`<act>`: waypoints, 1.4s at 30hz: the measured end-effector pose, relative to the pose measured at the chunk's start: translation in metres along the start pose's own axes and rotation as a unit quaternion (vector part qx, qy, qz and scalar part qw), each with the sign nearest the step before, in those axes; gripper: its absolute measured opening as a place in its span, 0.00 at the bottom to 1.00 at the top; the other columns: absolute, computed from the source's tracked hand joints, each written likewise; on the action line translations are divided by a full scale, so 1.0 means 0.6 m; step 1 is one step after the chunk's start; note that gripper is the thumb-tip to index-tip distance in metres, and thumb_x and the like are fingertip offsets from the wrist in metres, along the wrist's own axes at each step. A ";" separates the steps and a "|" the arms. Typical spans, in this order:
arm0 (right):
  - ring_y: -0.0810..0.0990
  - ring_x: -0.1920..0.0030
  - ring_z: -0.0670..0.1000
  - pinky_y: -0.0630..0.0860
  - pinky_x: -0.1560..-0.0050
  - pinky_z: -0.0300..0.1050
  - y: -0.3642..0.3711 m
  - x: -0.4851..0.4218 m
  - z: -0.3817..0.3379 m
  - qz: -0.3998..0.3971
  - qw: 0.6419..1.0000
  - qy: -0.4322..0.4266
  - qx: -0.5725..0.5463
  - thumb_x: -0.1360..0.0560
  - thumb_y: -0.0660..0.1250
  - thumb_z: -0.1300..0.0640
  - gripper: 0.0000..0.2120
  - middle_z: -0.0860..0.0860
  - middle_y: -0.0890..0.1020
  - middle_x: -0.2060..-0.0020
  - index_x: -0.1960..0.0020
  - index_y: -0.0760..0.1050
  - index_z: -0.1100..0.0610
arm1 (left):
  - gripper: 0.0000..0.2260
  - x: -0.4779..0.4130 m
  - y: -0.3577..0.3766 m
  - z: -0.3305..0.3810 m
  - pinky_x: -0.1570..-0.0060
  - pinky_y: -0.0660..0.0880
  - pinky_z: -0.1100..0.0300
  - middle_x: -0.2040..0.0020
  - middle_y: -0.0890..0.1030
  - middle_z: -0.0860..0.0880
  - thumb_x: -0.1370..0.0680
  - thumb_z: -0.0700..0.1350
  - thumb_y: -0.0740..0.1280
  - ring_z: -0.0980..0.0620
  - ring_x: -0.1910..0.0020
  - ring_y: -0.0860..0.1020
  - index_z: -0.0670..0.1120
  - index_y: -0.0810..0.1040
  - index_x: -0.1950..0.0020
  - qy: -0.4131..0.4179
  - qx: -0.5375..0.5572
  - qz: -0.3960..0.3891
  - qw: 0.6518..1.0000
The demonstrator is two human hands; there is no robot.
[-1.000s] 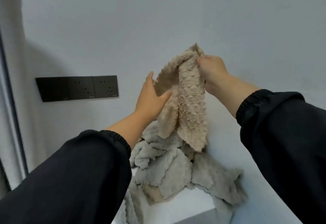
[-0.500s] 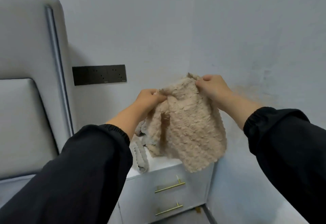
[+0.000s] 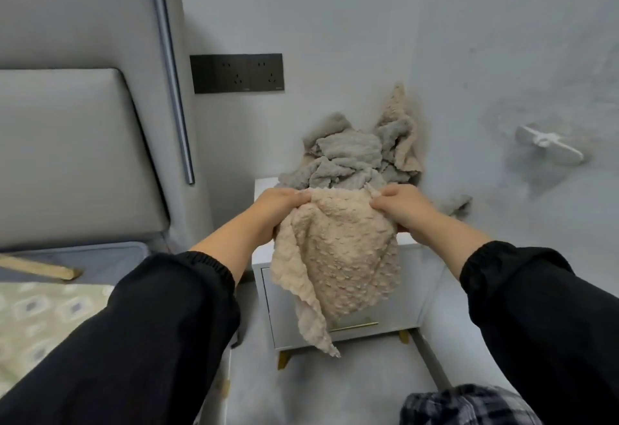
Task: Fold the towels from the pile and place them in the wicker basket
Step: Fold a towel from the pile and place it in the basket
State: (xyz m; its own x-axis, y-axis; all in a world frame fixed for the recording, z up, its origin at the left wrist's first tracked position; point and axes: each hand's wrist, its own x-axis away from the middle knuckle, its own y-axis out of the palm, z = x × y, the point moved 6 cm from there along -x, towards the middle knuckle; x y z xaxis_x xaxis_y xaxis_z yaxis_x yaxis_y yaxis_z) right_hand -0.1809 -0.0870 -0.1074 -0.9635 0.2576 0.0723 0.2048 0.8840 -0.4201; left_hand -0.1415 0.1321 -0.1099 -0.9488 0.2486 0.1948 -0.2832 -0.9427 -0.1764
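Left grip: my left hand is closed on the upper left corner of the beige towel, fingers curled into the cloth.
Right grip: my right hand pinches the upper right corner, thumb on top, fingers curled under.
Towel: it is stretched loosely between both hands and sags in the middle. Its left edge trails lower than the rest, in a narrow tail.
Towel position: held in the air in front of the table, covering most of the drawer front and part of the gold handle.
Pile: grey and beige towels heaped on the table top, pushed into the wall corner, just behind my knuckles.
Change, 0.5 s: both hands have dropped from wall height to the table's front edge, each holding the same corner.
Change, 1.0 s: then only my right hand pinched the towel and my left lay flat against it. Now both hold it.
View change: the camera has tilted down, so the floor and the bed now show.
Surroundings: black socket panel on the wall, grey headboard to the left, white wall fitting to the right.
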 end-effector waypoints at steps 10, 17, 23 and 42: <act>0.77 0.48 0.53 0.73 0.48 0.45 0.160 -0.025 0.067 -0.052 0.953 -0.152 0.258 0.22 0.62 0.60 0.09 0.53 0.80 0.49 0.45 0.77 0.56 | 0.11 -0.030 -0.091 -0.154 0.59 0.71 0.64 0.60 0.80 0.52 0.21 0.40 0.61 0.56 0.61 0.75 0.39 0.81 0.57 0.110 -0.051 0.255 0.959; 0.47 0.24 0.59 0.48 0.26 0.58 0.254 -0.133 0.020 -0.007 0.794 -0.322 0.515 0.18 0.51 0.51 0.24 0.57 0.49 0.23 0.23 0.53 0.49 | 0.10 -0.086 -0.119 -0.207 0.55 0.69 0.65 0.56 0.80 0.55 0.21 0.40 0.60 0.56 0.54 0.76 0.44 0.82 0.51 0.081 0.072 0.397 0.911; 0.47 0.24 0.62 0.38 0.30 0.66 0.306 -0.223 0.031 0.006 0.614 -0.423 0.666 0.23 0.57 0.41 0.30 0.57 0.47 0.23 0.24 0.55 0.44 | 0.10 -0.158 -0.122 -0.190 0.54 0.70 0.62 0.56 0.81 0.52 0.21 0.40 0.60 0.54 0.56 0.77 0.45 0.81 0.52 0.098 0.037 0.404 0.909; 0.37 0.24 0.59 0.33 0.30 0.64 0.137 -0.482 0.084 0.120 0.569 -0.257 0.772 0.19 0.52 0.55 0.33 0.56 0.35 0.24 0.23 0.35 0.46 | 0.11 -0.324 -0.025 -0.172 0.67 0.65 0.75 0.62 0.78 0.60 0.23 0.38 0.61 0.63 0.61 0.74 0.49 0.81 0.56 0.087 -0.021 0.316 0.944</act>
State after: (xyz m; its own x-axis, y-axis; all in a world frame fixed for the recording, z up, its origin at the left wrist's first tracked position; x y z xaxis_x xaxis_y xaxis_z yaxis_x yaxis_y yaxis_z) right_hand 0.1062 -0.1083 -0.2084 -0.9441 -0.1998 -0.2624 0.3280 -0.6503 -0.6852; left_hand 0.0326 0.1209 -0.2445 -0.9377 -0.3246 -0.1238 0.3458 -0.9060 -0.2440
